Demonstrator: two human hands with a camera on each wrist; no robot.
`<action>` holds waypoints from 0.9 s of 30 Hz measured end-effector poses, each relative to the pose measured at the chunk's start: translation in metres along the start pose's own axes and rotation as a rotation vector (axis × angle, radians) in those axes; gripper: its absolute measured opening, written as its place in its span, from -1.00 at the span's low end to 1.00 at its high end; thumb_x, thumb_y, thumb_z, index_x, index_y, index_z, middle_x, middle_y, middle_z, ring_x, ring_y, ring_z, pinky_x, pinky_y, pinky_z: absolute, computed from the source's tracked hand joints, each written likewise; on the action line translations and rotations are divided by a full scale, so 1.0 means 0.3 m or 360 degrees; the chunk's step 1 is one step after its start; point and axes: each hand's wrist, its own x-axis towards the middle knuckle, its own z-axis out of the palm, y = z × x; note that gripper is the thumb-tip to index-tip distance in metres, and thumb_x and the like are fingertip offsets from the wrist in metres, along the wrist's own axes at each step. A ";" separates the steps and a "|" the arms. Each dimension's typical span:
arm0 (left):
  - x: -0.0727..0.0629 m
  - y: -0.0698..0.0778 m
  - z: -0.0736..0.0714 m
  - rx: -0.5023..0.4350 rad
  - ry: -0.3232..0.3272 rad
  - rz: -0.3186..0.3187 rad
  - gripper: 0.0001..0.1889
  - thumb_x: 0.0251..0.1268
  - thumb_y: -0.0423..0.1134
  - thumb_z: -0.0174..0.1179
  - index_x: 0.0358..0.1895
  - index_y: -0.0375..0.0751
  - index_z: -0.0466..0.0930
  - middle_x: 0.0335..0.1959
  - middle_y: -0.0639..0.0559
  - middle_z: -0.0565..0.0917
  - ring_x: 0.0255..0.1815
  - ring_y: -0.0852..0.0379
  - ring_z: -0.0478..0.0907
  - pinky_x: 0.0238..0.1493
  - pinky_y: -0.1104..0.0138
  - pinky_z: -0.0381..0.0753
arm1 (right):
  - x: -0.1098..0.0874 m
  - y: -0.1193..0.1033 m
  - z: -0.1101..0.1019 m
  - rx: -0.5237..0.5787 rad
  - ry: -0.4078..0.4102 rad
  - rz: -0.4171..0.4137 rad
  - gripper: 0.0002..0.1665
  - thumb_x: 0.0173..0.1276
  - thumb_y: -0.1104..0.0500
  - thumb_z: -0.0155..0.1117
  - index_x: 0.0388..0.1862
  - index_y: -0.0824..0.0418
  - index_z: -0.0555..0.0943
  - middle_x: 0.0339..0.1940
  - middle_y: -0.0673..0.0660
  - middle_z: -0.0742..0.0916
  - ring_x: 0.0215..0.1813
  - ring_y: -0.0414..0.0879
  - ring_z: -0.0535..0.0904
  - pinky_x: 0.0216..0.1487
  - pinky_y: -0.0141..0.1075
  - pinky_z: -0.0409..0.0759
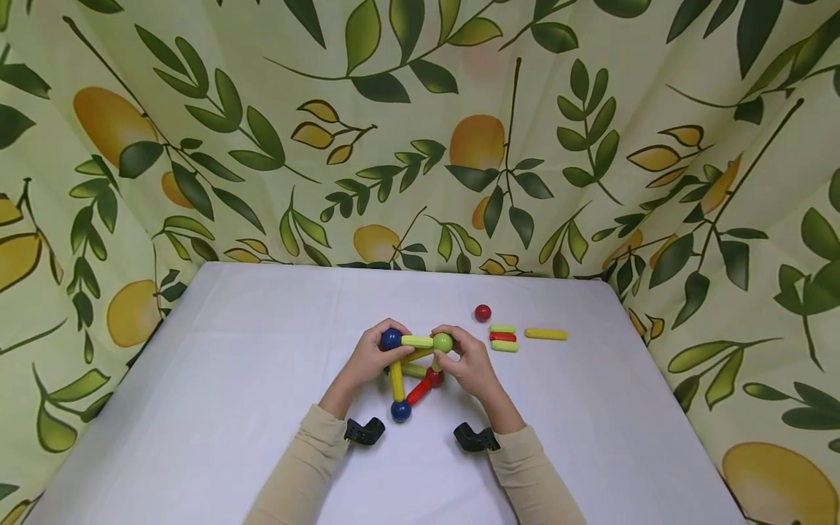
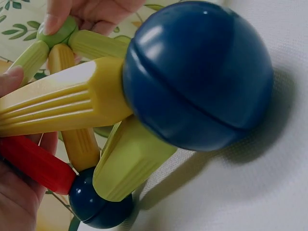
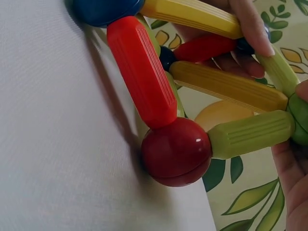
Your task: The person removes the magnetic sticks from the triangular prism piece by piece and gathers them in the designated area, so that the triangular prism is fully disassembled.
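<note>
A building-toy frame of coloured rods and balls stands between both hands. My left hand point(image 1: 370, 359) holds it at the upper blue ball point(image 1: 391, 338). My right hand point(image 1: 471, 359) pinches the green ball point(image 1: 442, 342). A light green rod point(image 1: 417, 340) joins these two balls. From the lower blue ball point(image 1: 401, 410), touching the white cloth, a yellow rod point(image 1: 397, 381) rises and a red rod point(image 1: 419, 391) runs to a red ball point(image 3: 176, 151). In the right wrist view, a green rod point(image 3: 252, 134) links red and green balls. The left wrist view shows another red rod point(image 2: 41, 164) by my left palm.
Right of the frame lie a loose red ball point(image 1: 483, 313), short green rods point(image 1: 504, 346), a short red rod point(image 1: 502, 337) and a longer yellow rod point(image 1: 546, 334). A leaf-patterned curtain point(image 1: 420, 168) borders the white table point(image 1: 262, 350) at the back and sides.
</note>
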 end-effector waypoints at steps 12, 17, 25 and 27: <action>0.011 -0.023 0.016 0.0063 0.0049 -0.0013 -0.77 0.21 -0.44 0.23 -0.10 -0.41 0.47 -0.08 -0.31 0.57 -0.12 0.04 0.51 -0.07 0.39 0.60 | 0.004 0.003 -0.003 0.0098 0.0079 0.0054 -0.55 0.23 0.43 0.26 0.12 0.47 0.49 0.05 0.39 0.63 0.08 0.14 0.58 0.12 -0.23 0.55; 0.030 -0.095 0.025 0.0057 0.0072 -0.0044 -0.75 0.23 -0.38 0.24 -0.07 -0.35 0.47 -0.05 -0.29 0.57 -0.07 -0.01 0.52 0.00 0.28 0.61 | 0.009 0.032 -0.008 0.0209 0.0155 0.0075 -0.51 0.22 0.43 0.27 0.14 0.50 0.45 0.07 0.43 0.61 0.14 0.22 0.56 0.15 -0.28 0.52; 0.025 -0.112 0.013 0.0040 0.0154 -0.0084 -0.78 0.22 -0.31 0.27 -0.11 -0.23 0.50 -0.09 -0.18 0.57 -0.11 0.01 0.50 -0.09 0.33 0.63 | 0.014 0.171 -0.037 0.0451 0.0438 0.0374 -0.45 0.19 0.40 0.32 0.14 0.39 0.34 0.16 0.29 0.61 0.18 0.07 0.56 0.06 -0.51 0.53; 0.026 -0.106 0.012 0.0039 0.0147 -0.0089 -0.78 0.23 -0.30 0.26 -0.10 -0.23 0.49 -0.09 -0.18 0.57 -0.11 0.01 0.50 -0.09 0.33 0.63 | 0.017 0.195 -0.035 0.0399 0.0398 0.0424 -0.47 0.19 0.37 0.34 0.14 0.35 0.39 0.16 0.26 0.61 0.18 0.04 0.55 0.08 -0.48 0.54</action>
